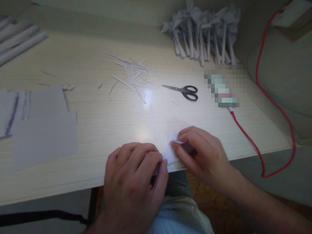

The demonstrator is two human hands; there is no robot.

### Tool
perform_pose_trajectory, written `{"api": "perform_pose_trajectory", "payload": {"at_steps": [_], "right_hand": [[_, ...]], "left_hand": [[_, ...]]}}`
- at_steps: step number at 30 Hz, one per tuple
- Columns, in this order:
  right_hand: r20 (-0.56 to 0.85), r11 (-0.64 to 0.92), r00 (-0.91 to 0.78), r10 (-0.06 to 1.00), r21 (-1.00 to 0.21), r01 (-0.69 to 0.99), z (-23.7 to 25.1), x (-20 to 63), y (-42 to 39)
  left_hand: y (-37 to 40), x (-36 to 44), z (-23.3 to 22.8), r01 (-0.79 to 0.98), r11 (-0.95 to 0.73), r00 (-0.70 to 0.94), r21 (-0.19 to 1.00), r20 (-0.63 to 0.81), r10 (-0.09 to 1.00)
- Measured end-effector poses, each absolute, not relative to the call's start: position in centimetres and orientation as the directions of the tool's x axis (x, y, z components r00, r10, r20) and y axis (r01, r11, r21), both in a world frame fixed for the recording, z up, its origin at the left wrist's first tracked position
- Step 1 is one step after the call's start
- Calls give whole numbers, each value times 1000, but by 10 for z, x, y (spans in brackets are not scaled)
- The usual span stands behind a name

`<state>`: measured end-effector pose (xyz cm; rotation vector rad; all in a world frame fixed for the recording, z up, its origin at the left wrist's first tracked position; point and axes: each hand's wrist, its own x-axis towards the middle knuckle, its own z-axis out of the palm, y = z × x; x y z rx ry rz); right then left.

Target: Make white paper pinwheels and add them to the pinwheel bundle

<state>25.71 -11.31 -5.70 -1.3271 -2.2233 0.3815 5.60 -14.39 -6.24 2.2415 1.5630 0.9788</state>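
Between my hands, at the table's front edge, is a small piece of white paper (170,155). My right hand (203,148) pinches its upper right corner, which curls up between thumb and forefinger. My left hand (136,174) is closed at the paper's left side, thumb and forefinger gripping its lower left edge. The left palm hides part of the sheet. Beyond the hands, scissors with black handles (191,93) lie closed on the table. A heap of thin white paper strips (134,73) is to their left.
Folded paper shapes on rolled stems (201,35) are bunched at the back right. A blurred-out device (222,91) has a red cable (248,143) looping over the right edge. Paper sheets (46,139) lie at left, and paper rolls (19,39) at the far left.
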Motion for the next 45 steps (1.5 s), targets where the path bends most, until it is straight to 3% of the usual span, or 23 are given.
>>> {"api": "perform_pose_trajectory", "payload": {"at_steps": [14,25,31,36,40,45], "right_hand": [[336,393,-255,907,-455,799,-64,257,-115],[365,407,-248,897,-465,786,-65,257,-113],[563,445,-197,803,-346,826,-54,253,-140],[279,545,-477,834,-282,790,-63,253,-195],[177,456,-428,886,-169,874,-72,268,-212],[232,340,-306,924,-127,932,-71,292,-205]], "left_hand": [[-145,51,-68,668,-553,405,498,380,832],[-142,51,-66,669,-540,419,512,340,842],[-138,51,-61,667,-498,391,554,309,867],[-134,52,-59,678,-498,397,541,300,867],[-134,51,-60,681,-518,416,517,309,855],[-137,48,-63,684,-545,432,485,332,838]]}}
